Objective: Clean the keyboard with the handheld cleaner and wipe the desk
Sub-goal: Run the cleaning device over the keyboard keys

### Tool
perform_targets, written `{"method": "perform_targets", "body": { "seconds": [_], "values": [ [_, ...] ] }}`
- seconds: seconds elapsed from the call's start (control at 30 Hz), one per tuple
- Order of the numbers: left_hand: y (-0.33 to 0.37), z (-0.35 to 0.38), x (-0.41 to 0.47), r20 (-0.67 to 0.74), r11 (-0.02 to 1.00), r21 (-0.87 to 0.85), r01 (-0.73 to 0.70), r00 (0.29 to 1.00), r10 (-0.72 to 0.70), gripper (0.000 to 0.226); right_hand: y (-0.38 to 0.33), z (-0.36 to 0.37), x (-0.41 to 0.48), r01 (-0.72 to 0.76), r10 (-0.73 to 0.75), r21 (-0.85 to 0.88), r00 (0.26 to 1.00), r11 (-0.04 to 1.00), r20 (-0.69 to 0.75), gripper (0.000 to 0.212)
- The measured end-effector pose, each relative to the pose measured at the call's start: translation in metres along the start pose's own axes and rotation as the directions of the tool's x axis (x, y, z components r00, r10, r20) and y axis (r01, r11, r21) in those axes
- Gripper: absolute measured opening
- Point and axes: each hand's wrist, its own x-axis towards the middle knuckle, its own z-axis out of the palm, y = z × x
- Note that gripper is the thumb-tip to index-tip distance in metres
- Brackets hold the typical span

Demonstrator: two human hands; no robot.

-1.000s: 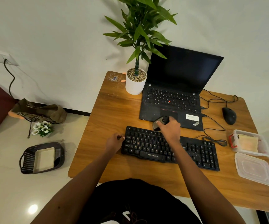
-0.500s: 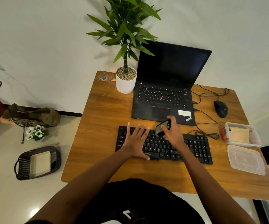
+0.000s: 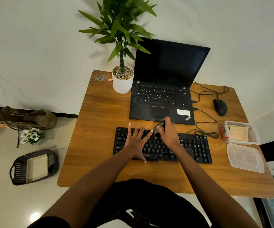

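The left hand point(image 3: 137, 142) lies flat, fingers spread, on the black keyboard point(image 3: 192, 148) on the desk point(image 3: 96, 129). The right hand point(image 3: 169, 134) grips the small cleaner point(image 3: 159, 128) over the keys.

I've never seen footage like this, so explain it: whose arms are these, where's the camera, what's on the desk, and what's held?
No machine here: a person works with bare hands, and the camera sits on their head, looking down. The left hand lies flat, fingers spread, on a black keyboard. The right hand grips a small dark handheld cleaner over the keys. On the wooden desk also stand an open laptop, a potted plant, a wired mouse, a clear plastic tub and, beside it, perhaps its lid.
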Motion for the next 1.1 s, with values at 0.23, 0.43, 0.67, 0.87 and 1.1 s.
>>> {"method": "perform_targets", "body": {
  "seconds": [0.23, 0.43, 0.67, 0.87, 1.1],
  "values": [
    [0.001, -0.006, 0.0, -0.013, 1.0, 0.015, 0.0, 1.0, 0.0, 0.138, 0.004, 0.002, -0.002, -0.003, 0.004, 0.015, 1.0, 1.0, -0.003, 0.018],
    [0.001, -0.009, 0.0, -0.004, 1.0, 0.016, 0.011, 1.0, -0.011, 0.141, 0.003, -0.004, 0.003, -0.05, 0.052, -0.039, 0.997, 0.998, 0.051, 0.018],
    [0.003, -0.01, 0.002, 0.017, 0.999, 0.042, 0.006, 1.0, -0.007, 0.141, 0.005, -0.011, 0.009, -0.027, 0.027, -0.031, 1.0, 0.999, -0.011, 0.017],
    [0.003, -0.01, 0.004, 0.015, 0.998, 0.061, 0.002, 1.0, -0.003, 0.141, 0.002, -0.015, 0.01, -0.022, 0.028, -0.079, 0.997, 0.997, 0.075, 0.017],
    [0.003, -0.009, 0.005, 0.013, 0.998, 0.059, 0.012, 1.0, -0.013, 0.142, -0.001, -0.001, -0.002, 0.009, -0.007, -0.031, 0.999, 0.999, 0.043, 0.016]
  ]
}}
